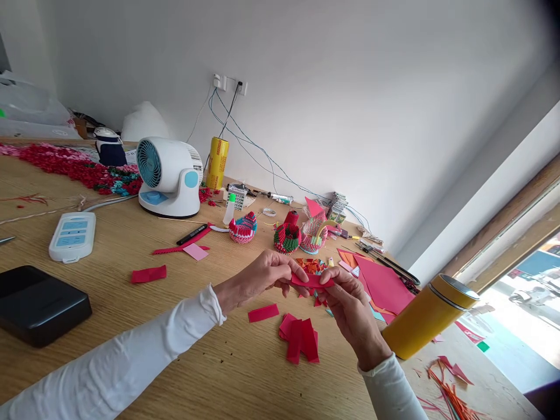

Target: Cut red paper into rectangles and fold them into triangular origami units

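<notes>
Pinching a red paper strip (312, 281) just right of the frame's centre, the person's two hands meet over the table. From where I stand, the left hand (262, 275) has its thumb and fingertips closed on the left end, and the right hand (353, 308) grips the right end just as closely; the strip spans the narrow gap between them. I'd judge the step to be folding or creasing this one piece, and the next move seems to call for lined-up edges and firm, even pressure. Whether a crease is already in it, I cannot tell.

Below the hands, at lower centre, a loose red strip (263, 312) lies near an overlapping pile of red slips (301, 339). The wooden tabletop (184, 379) carries small dark specks there. Beyond, in the middle of the frame, sit little vessels of folded paper (243, 228). A white fan (168, 175) stands at centre left, and a yellow flask (426, 318) leans in the view at lower right. Cables hang from sockets on the pale wall (371, 99); daylight enters at the right edge.
</notes>
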The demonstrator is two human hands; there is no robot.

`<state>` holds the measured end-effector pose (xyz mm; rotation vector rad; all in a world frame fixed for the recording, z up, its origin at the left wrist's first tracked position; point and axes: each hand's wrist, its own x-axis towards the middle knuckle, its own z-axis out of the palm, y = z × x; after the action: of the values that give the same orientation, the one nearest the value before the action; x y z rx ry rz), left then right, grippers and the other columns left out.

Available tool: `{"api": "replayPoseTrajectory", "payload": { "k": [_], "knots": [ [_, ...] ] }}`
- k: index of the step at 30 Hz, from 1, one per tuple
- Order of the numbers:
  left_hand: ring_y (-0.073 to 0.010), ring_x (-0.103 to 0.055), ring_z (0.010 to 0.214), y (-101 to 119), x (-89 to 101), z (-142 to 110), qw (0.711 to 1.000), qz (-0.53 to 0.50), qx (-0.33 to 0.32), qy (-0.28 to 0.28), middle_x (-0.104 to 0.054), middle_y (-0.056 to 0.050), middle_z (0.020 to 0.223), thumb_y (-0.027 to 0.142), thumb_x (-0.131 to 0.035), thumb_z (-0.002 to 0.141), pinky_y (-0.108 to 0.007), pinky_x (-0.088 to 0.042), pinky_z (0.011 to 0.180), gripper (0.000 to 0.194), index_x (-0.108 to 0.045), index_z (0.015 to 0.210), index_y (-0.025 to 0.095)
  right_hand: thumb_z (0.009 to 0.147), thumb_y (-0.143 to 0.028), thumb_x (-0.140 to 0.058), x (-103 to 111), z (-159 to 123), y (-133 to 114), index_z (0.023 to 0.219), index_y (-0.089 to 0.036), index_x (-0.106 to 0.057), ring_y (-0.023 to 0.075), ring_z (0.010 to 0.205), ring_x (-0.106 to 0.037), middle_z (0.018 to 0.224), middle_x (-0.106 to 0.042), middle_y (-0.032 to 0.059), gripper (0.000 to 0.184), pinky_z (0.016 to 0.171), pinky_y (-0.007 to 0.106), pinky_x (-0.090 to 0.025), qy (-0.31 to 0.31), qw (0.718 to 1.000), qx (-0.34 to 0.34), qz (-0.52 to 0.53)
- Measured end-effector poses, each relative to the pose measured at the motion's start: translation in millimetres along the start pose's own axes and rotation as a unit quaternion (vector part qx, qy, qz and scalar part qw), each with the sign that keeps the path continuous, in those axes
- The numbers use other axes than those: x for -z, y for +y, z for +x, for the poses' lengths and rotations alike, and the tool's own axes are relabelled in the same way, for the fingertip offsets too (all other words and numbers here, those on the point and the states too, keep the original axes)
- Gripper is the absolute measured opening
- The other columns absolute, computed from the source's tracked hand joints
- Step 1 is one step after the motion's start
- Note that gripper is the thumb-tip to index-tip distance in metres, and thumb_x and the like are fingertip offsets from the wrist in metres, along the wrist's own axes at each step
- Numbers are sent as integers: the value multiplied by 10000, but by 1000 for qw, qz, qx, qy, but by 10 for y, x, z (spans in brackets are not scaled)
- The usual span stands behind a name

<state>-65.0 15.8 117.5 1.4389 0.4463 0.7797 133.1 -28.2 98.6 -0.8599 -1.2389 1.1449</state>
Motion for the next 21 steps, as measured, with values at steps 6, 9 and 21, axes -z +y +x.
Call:
{"api": "replayPoseTrajectory", "payload": {
  "k": [6, 9, 21],
  "knots": [
    [-140, -636, 653, -28, -54, 15, 999, 17, 15, 39, -728, -95, 716, 372, -670, 802, -226, -401, 571, 299, -697, 812, 74, 831, -286, -686, 104, 3, 41, 797, -234, -690, 114, 641, -523, 704, -608, -18, 63, 593, 222, -399, -39, 995, 35, -86],
    [-118, -630, 674, -33, -69, 12, 996, -27, 43, 69, -734, -81, 751, 365, -726, 773, -213, -417, 616, 292, -704, 839, 82, 881, -272, -604, 150, -21, -15, 952, -248, -689, 147, 714, -562, 803, -634, 10, 113, 671, 269, -449, -89, 987, 39, -126],
    [-130, -616, 670, -37, -43, -8, 999, -16, 38, 26, -665, -38, 806, 531, -676, 767, -205, -465, 520, 446, -671, 1025, 167, 806, -346, -732, 15, -14, -36, 889, -220, -712, 134, 574, -575, 670, -634, 7, 151, 507, 245, -478, 21, 982, 102, -156]
  ]
}}
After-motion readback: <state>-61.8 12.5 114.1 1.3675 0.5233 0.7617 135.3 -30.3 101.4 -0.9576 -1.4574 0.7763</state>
